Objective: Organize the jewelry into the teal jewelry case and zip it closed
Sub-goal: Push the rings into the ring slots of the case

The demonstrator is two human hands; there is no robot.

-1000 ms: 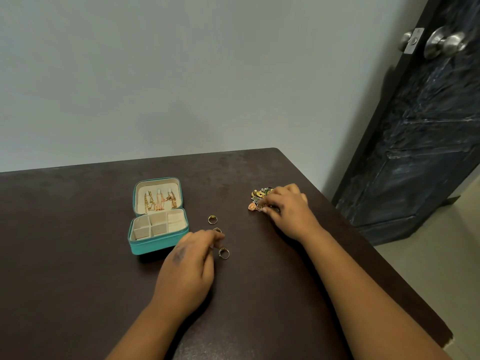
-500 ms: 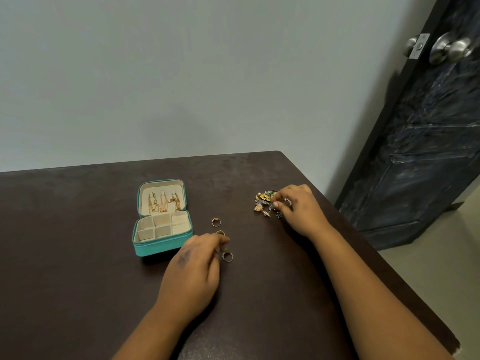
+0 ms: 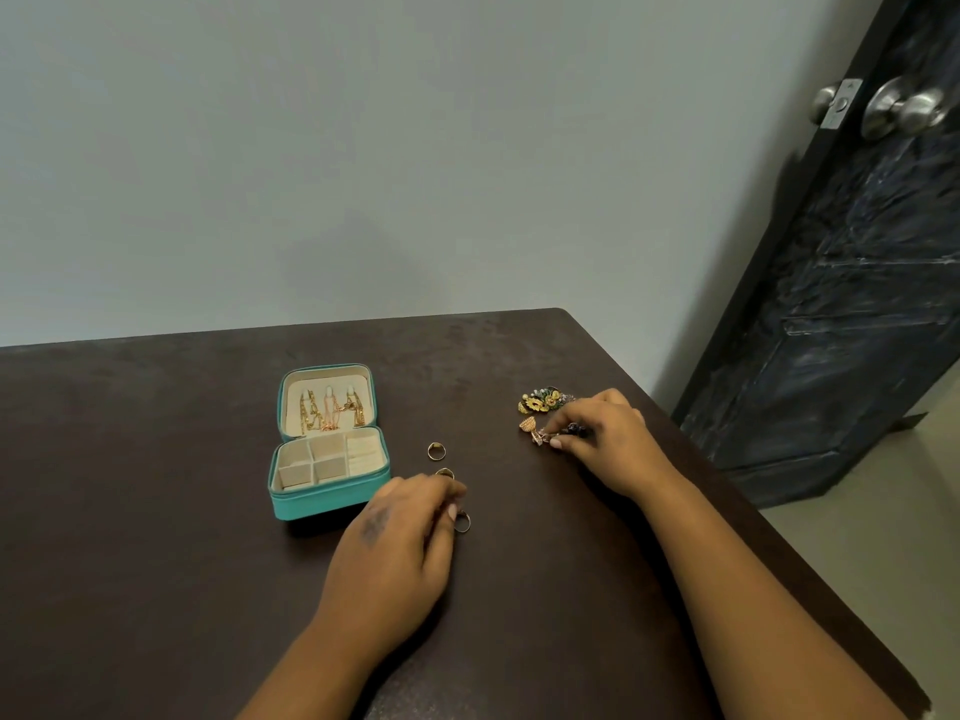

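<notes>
While the teal jewelry case [image 3: 328,462] sits open at centre left of the table [image 3: 156,563], its compartments still bare, the right hand [image 3: 605,441] has drawn a small earring [image 3: 531,426] out of the brooch cluster [image 3: 543,401] at centre right and pinches it. Sorting has evidently begun. The left hand [image 3: 395,553], fingers curled, has shifted barely and pinches a ring [image 3: 462,522]; two rings [image 3: 436,451] lie beyond.

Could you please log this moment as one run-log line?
case: open, unzipped | left hand: at rings | right hand: pinching earring | table
</notes>
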